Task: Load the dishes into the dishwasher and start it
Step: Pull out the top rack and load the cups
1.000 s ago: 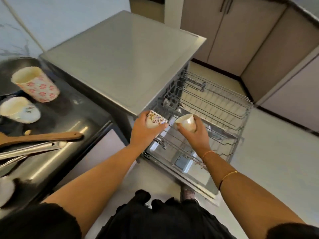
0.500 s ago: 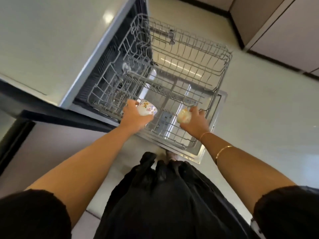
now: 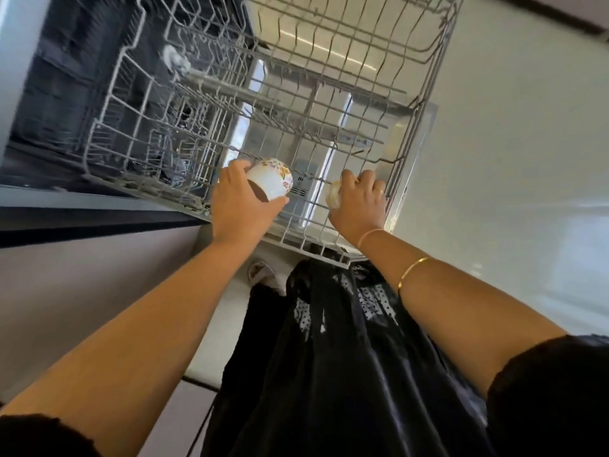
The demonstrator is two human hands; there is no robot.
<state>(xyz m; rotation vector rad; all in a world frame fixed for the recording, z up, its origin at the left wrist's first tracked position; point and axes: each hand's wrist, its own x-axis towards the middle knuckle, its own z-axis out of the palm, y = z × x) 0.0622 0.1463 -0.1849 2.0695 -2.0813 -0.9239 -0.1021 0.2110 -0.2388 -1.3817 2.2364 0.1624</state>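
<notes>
**Two cups come down to the rack**

The white ceramic cup with a floral print point(image 3: 272, 183) is gripped in the left hand point(image 3: 240, 207), tipped on its side just over the near edge of the pulled-out grey wire dishwasher rack point(image 3: 329, 103). The right hand point(image 3: 361, 202) curls round a small pale cream cup point(image 3: 333, 196), which is mostly hidden. A second ago both cups were higher, near the machine's top. Now they are at rack level, so placing looks close. No brand or writing is legible.
</notes>
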